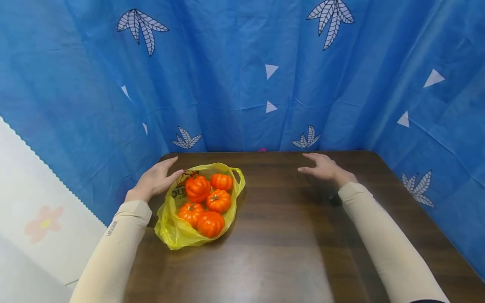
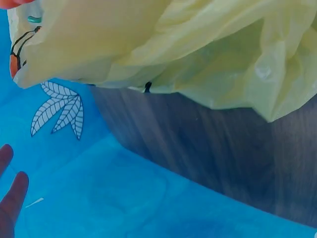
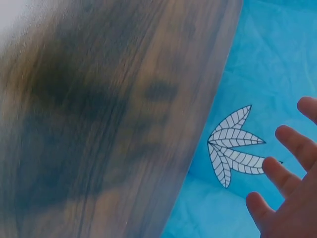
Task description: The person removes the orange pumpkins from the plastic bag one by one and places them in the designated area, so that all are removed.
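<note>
Five glossy, ribbed pumpkins (image 1: 219, 201) inside a crinkled yellow plastic bag (image 1: 178, 239), left of centre in the head view, with mouth upward, long axis toward upper right. Left hand (image 1: 154, 182) at its left rim, contact unclear; right hand (image 1: 326, 170) over the tabletop (image 1: 273, 235) at right; both with fingers extended, released. Left wrist view: bag across the top. Right wrist view: spread fingers at lower right, before leaf-printed blue curtain (image 3: 282, 49).

Five orange pumpkins (image 1: 218, 203), one yellow plastic bag (image 1: 177, 237), two hands (image 1: 156, 181), two pale sleeves (image 1: 115, 252), one table (image 1: 269, 235).
</note>
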Tool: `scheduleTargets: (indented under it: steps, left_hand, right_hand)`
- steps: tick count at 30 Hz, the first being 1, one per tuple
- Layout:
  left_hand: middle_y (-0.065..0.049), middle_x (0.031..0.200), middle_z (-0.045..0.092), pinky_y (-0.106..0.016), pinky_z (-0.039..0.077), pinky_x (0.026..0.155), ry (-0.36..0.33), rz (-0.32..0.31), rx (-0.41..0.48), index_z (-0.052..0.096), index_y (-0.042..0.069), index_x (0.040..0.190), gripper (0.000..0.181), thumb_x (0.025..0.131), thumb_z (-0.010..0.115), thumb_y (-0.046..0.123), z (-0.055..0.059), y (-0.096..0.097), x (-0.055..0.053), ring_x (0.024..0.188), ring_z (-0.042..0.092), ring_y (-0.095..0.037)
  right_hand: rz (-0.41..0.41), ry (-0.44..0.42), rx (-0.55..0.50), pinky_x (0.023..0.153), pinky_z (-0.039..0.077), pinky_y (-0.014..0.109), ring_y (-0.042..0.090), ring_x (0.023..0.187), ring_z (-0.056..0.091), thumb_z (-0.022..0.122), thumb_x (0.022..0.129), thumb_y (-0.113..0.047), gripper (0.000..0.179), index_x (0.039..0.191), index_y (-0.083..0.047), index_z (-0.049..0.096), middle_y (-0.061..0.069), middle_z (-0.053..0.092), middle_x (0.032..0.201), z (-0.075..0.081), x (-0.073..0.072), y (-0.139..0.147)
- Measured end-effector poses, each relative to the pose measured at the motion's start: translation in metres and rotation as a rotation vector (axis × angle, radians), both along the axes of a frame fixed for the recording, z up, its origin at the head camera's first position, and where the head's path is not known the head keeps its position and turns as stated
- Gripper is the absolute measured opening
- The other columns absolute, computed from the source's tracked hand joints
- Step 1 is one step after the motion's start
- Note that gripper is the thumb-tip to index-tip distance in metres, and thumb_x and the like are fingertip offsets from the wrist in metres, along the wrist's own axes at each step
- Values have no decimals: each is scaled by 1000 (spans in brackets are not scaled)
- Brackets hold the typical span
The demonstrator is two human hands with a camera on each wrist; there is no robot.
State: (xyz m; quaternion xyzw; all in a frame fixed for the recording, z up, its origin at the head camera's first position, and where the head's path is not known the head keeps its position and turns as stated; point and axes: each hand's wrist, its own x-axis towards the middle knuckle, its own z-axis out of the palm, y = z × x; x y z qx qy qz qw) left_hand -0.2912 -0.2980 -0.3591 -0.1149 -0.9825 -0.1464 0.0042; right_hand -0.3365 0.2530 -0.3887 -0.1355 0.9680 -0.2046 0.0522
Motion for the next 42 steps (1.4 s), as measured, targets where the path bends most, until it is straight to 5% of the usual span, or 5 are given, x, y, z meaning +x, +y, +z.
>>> scheduleTargets:
  steps: [16,32,42]
  left_hand:
    - [-24,162,29,-68,25,115,63,85,218,24,12,160,81,99,44,62,-10,-18,28,145,29,-49]
    - [-27,151,46,-61,41,108,43,145,441,38,2,152,71,102,48,51,-44,-24,51,134,47,-47]
    - [-28,147,50,-57,46,103,49,154,474,41,-1,150,69,102,51,47,-67,-25,60,129,52,-46]
  right_hand:
    - [23,19,-159,118,23,64,46,147,27,60,94,-55,85,155,-3,32,26,31,160,-6,10,-25]
    - [39,14,-248,118,27,61,43,146,31,65,93,-48,79,153,-4,38,24,37,158,-19,22,-45]
    - [128,19,-417,118,31,59,38,146,36,69,93,-39,73,151,-7,41,17,41,157,-10,42,-76]
